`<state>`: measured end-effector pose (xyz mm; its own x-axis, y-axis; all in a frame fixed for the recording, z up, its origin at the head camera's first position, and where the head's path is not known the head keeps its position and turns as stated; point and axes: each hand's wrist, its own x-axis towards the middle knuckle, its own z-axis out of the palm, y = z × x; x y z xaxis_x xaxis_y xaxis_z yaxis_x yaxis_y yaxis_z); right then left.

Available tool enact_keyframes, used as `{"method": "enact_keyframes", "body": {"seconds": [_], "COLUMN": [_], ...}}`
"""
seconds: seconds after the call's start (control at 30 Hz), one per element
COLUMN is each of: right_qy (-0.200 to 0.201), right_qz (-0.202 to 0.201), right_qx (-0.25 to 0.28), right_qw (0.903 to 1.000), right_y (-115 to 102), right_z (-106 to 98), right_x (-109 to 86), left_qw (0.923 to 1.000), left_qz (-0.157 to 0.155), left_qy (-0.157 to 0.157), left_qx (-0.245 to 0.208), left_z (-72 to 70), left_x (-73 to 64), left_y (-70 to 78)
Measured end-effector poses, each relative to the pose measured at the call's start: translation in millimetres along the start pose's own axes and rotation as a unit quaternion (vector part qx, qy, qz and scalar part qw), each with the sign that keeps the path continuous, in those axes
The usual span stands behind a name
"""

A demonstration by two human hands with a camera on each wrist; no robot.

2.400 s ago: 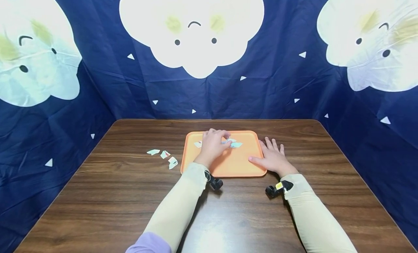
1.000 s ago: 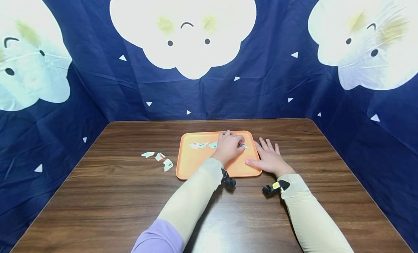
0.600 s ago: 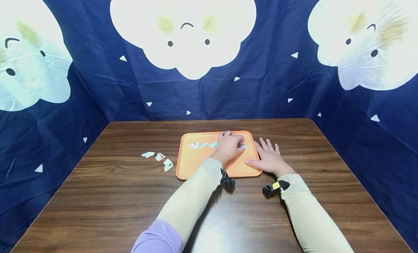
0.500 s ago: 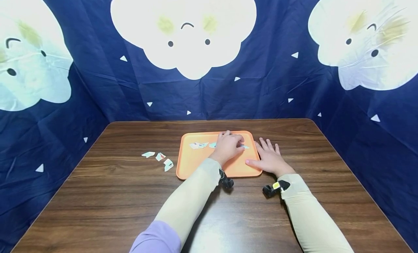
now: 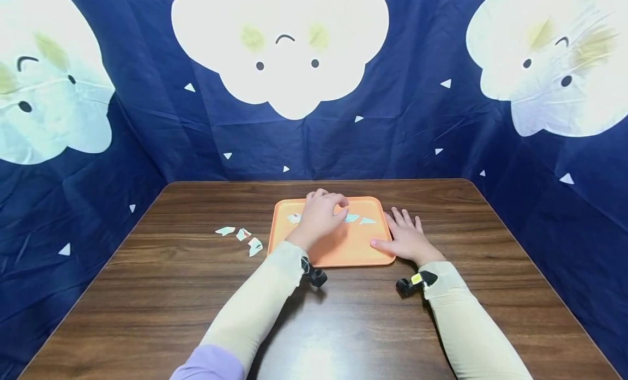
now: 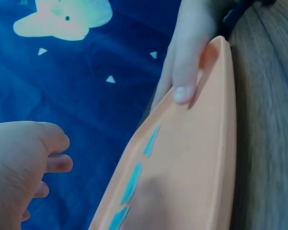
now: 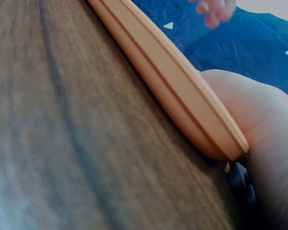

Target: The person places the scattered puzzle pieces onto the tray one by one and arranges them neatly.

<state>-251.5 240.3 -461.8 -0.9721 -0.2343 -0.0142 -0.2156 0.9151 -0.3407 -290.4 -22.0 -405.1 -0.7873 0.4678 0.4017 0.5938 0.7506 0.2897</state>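
An orange tray [image 5: 353, 249] lies on the table, with a row of irregular, thin printed pieces along its far half. At the row's right end a narrow pale-blue piece [image 5: 368, 221] sits beside another light-blue piece [image 5: 350, 218]. My left hand [image 5: 319, 213] hovers over the tray, its fingers loosely bent and nothing between them. It hides the middle of the row; a white piece [image 5: 294, 218] shows to its left. My right hand [image 5: 409, 238] rests at the tray's right edge, fingers straight and spread outside, thumb [image 6: 183, 91] over the rim.
Three more pieces lie on the wooden table [image 5: 147, 293] left of the tray: a pale one [image 5: 225, 230], one with a red mark [image 5: 243, 234] and one with a dark mark [image 5: 255, 246]. A dark blue cloth [image 5: 314, 145] with white clouds surrounds the table's far side.
My left hand has risen off the right part of the row and moved left, uncovering the narrow blue piece at the right end. My right hand keeps its place at the tray's edge.
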Motion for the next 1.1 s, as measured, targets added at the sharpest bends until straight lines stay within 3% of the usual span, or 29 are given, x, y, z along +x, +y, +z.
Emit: {"method": "enact_keyframes", "body": {"seconds": [0.4,0.67,1.1], "right_qy": [-0.004,-0.003,-0.001], "right_qz": [0.001,-0.001,-0.002], "right_qx": [0.011,0.011,0.006], "right_qw": [0.9999,0.9999,1.0000], "right_y": [0.6,1.4,2.1], "right_z": [1.1,1.4,0.8], "right_x": [0.2,0.2,0.7], "left_qw": [0.9962,0.9929,0.9923], "left_qz": [-0.031,-0.044,-0.053], "left_qy": [0.070,0.108,0.111], "left_qx": [-0.041,-0.023,-0.012], "left_z": [-26.3,-40.3,-59.7], "left_x": [-37.0,-63.8,-105.4], "left_y": [-41.9,-81.0,-147.5]}}
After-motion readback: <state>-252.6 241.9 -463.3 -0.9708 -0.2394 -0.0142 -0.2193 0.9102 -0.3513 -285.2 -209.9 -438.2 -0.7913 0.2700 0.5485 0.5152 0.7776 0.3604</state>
